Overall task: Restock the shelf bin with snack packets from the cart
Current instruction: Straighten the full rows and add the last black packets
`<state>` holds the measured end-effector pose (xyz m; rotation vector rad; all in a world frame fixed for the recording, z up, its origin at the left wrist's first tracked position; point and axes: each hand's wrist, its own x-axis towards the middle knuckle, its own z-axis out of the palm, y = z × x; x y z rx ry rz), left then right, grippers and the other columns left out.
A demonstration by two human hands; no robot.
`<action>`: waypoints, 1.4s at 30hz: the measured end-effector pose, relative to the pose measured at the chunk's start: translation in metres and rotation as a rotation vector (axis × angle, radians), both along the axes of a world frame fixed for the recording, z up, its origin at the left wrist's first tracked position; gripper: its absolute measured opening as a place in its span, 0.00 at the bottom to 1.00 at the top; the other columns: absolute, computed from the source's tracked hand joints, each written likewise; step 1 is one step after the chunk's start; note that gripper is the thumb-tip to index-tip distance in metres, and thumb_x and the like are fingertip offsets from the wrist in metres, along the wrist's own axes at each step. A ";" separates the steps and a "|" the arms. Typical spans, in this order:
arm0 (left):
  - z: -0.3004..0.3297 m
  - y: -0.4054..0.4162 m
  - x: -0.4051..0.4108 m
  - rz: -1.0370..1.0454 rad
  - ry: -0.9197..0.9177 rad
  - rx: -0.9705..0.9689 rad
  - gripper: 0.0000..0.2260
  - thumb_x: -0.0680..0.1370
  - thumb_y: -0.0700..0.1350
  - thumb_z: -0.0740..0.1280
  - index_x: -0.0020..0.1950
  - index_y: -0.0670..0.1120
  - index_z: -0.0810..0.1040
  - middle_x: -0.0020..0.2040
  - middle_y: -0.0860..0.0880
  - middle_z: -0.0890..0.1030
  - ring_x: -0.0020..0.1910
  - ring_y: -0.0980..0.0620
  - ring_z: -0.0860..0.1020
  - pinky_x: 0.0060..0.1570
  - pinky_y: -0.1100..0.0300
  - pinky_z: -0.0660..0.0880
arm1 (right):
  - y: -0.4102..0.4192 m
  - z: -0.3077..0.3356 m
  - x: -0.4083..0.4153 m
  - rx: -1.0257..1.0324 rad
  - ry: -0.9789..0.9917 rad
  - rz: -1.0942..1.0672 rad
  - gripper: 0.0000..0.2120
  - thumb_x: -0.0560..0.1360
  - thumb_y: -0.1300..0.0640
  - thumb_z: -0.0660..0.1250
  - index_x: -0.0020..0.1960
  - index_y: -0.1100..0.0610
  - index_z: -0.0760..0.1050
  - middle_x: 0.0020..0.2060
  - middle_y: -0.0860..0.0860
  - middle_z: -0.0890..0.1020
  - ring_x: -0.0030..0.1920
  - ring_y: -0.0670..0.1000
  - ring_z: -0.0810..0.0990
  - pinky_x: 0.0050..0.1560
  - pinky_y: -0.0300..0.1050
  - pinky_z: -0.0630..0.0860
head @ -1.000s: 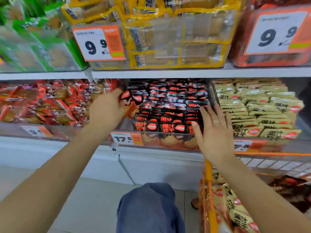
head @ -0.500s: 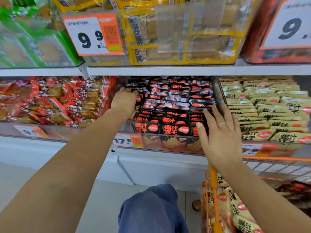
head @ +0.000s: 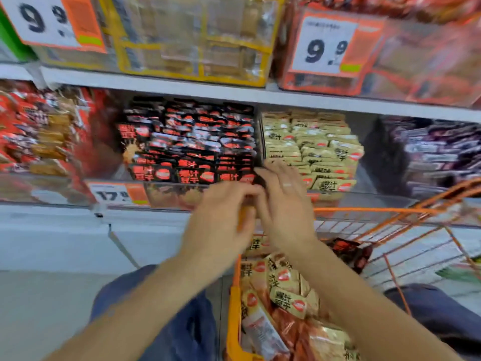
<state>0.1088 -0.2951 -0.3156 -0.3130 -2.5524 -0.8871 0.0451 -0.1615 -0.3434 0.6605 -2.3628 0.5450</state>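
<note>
Both hands pull back from the black-packet bin [head: 190,155]! The left hand [head: 221,220] leaves the far corner and meets the right hand [head: 281,204] at the front lip, fingers loosely curled, grasp unclear in the blur. Beige packets [head: 283,287] wait below the fingers in the cart [head: 234,295]; reload looks next.

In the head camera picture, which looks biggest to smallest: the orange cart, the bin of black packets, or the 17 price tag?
1. Orange cart, though it is nearest the camera.
2. Bin of black packets.
3. 17 price tag.
</note>
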 end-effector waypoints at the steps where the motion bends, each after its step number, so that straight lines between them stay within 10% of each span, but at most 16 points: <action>1: -0.007 0.016 0.005 -0.037 -0.100 -0.050 0.18 0.75 0.46 0.63 0.65 0.48 0.72 0.59 0.51 0.75 0.62 0.50 0.71 0.63 0.59 0.65 | 0.023 -0.001 0.007 0.013 0.032 0.038 0.17 0.79 0.54 0.54 0.58 0.61 0.78 0.57 0.57 0.80 0.61 0.58 0.75 0.66 0.54 0.65; 6: -0.042 0.056 0.004 -0.040 -0.256 -0.324 0.30 0.79 0.53 0.59 0.78 0.46 0.52 0.76 0.47 0.56 0.75 0.46 0.50 0.74 0.54 0.45 | 0.133 -0.022 0.029 0.272 -0.112 -0.237 0.07 0.75 0.56 0.58 0.49 0.55 0.73 0.36 0.57 0.80 0.37 0.58 0.79 0.32 0.47 0.70; 10: -0.049 0.058 0.004 -0.003 -0.188 -0.328 0.27 0.75 0.49 0.67 0.72 0.41 0.67 0.72 0.44 0.68 0.72 0.41 0.61 0.73 0.53 0.53 | 0.177 -0.034 0.011 0.312 -0.696 -0.674 0.12 0.77 0.54 0.61 0.55 0.59 0.77 0.52 0.60 0.80 0.53 0.61 0.79 0.48 0.52 0.75; 15: -0.045 0.062 0.006 -0.002 -0.236 -0.367 0.27 0.80 0.51 0.58 0.77 0.45 0.56 0.77 0.49 0.54 0.76 0.47 0.48 0.74 0.55 0.42 | 0.176 -0.055 0.008 0.507 -0.689 -0.565 0.15 0.78 0.43 0.61 0.58 0.52 0.74 0.50 0.53 0.81 0.52 0.55 0.79 0.42 0.46 0.74; 25: -0.045 0.065 0.008 -0.022 -0.194 -0.284 0.27 0.79 0.49 0.60 0.76 0.46 0.57 0.76 0.48 0.59 0.76 0.48 0.52 0.74 0.56 0.45 | 0.182 -0.038 0.016 0.533 -0.684 -0.208 0.04 0.79 0.57 0.61 0.48 0.48 0.69 0.38 0.48 0.80 0.41 0.53 0.80 0.38 0.47 0.72; 30: -0.042 0.060 0.007 -0.016 -0.250 0.051 0.28 0.79 0.48 0.62 0.77 0.51 0.55 0.72 0.54 0.65 0.72 0.55 0.61 0.70 0.60 0.58 | 0.158 0.010 0.024 -0.163 -0.662 -0.008 0.03 0.77 0.56 0.67 0.46 0.48 0.77 0.37 0.42 0.81 0.40 0.41 0.78 0.41 0.38 0.72; 32: -0.035 0.058 0.011 -0.009 -0.265 0.275 0.27 0.80 0.46 0.63 0.76 0.54 0.55 0.66 0.59 0.72 0.55 0.60 0.75 0.57 0.61 0.72 | 0.143 0.028 0.030 -0.365 -0.734 0.090 0.05 0.76 0.57 0.68 0.44 0.48 0.78 0.34 0.38 0.81 0.39 0.36 0.78 0.40 0.30 0.70; 34: -0.025 0.056 0.014 0.040 -0.278 0.523 0.25 0.80 0.45 0.62 0.75 0.56 0.57 0.59 0.61 0.76 0.40 0.64 0.76 0.44 0.67 0.72 | 0.131 0.038 0.032 -0.453 -0.770 0.158 0.05 0.76 0.59 0.68 0.44 0.50 0.79 0.34 0.41 0.82 0.38 0.39 0.78 0.41 0.29 0.70; 37: -0.010 0.043 0.015 0.085 -0.302 0.805 0.18 0.80 0.46 0.63 0.68 0.57 0.65 0.52 0.59 0.80 0.48 0.71 0.76 0.49 0.74 0.71 | 0.115 0.045 0.034 -0.474 -0.793 0.211 0.04 0.76 0.58 0.67 0.46 0.54 0.81 0.35 0.60 0.81 0.35 0.50 0.76 0.39 0.34 0.70; 42: 0.018 0.017 0.015 0.033 -0.488 0.883 0.07 0.76 0.48 0.68 0.54 0.52 0.77 0.43 0.52 0.84 0.44 0.51 0.83 0.49 0.57 0.79 | 0.080 0.053 0.031 -0.493 -0.813 0.337 0.05 0.75 0.62 0.68 0.45 0.53 0.81 0.39 0.51 0.84 0.40 0.43 0.79 0.43 0.32 0.73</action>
